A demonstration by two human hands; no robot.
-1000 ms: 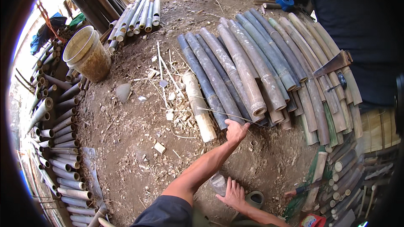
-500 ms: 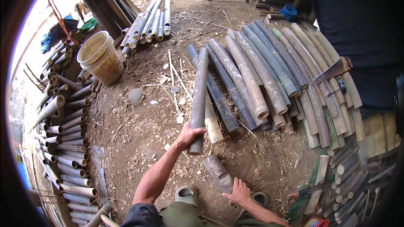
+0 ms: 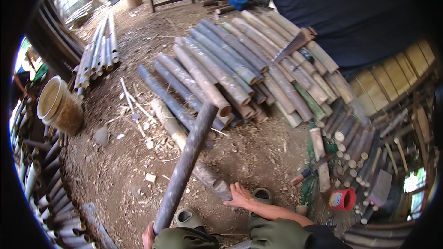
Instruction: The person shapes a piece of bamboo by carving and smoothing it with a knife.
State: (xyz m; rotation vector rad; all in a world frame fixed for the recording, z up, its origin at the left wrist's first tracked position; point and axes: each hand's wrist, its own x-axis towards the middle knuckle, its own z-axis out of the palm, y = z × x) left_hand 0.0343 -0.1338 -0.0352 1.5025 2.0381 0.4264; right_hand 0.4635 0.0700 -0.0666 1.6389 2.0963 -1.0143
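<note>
A long dark bamboo pole (image 3: 187,163) slants up and away from me at the front, its far end over the laid-out bamboo. My left hand (image 3: 148,236) is closed round its lower end, partly cut off by the picture's lower edge. A short, thick wooden block (image 3: 210,178) with a notched, paler end lies on the ground between my feet and the bamboo; the pole passes in front of part of it. My right hand (image 3: 240,197) is down at the notched end, fingers and thumb closed about it. Fingertip detail there is partly hidden.
Rows of cut bamboo poles (image 3: 235,60) lie ahead, with a saw (image 3: 295,45) on top. At right are a long-handled blade (image 3: 310,170), a red container (image 3: 342,199) and stacked pieces. A bucket (image 3: 60,105) stands left beside more stacked bamboo (image 3: 44,198).
The bamboo pole has swung from nearly upright to a slant, and my left hand has come down and back toward me with it. The view has turned right. My right hand stays at the block.
</note>
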